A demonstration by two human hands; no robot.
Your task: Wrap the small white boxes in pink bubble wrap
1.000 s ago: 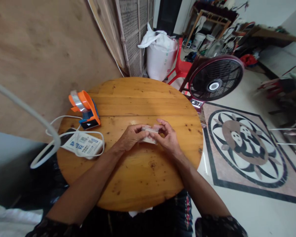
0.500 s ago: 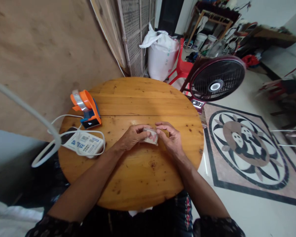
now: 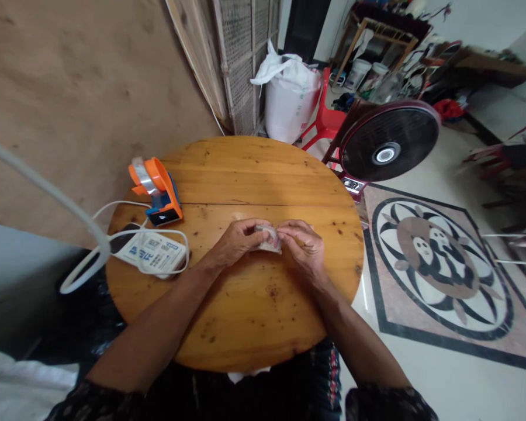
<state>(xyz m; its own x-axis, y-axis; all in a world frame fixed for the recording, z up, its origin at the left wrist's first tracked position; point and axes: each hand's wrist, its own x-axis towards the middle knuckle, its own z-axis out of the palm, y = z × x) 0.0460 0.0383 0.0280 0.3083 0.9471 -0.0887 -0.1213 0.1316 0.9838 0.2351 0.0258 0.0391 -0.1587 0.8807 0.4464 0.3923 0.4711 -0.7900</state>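
A small flat packet [image 3: 270, 240], pale with reddish print and a clear-looking wrapper, is held just above the round wooden table [image 3: 254, 175]. My left hand [image 3: 242, 238] grips its left side, thumb on top and fingers behind. At the packet's upper right corner, the thumb and forefinger of my right hand [image 3: 305, 245] are pinched together on its edge. Those fingertips partly cover the corner, and the exact print is too small to read.
An orange and blue tape dispenser [image 3: 160, 190] stands at the table's left. Nearer lies a white printed box [image 3: 155, 252] with a white cable [image 3: 186, 245] looped over it. Beyond the table's right edge is a fan [image 3: 388, 143]; behind stand a white sack [image 3: 289, 99] and a red chair [image 3: 326, 120].
My right thumb and forefinger have closed into a tighter pinch at the packet's corner. The packet has tilted slightly. My left hand keeps its grip, and the view has shifted a little.
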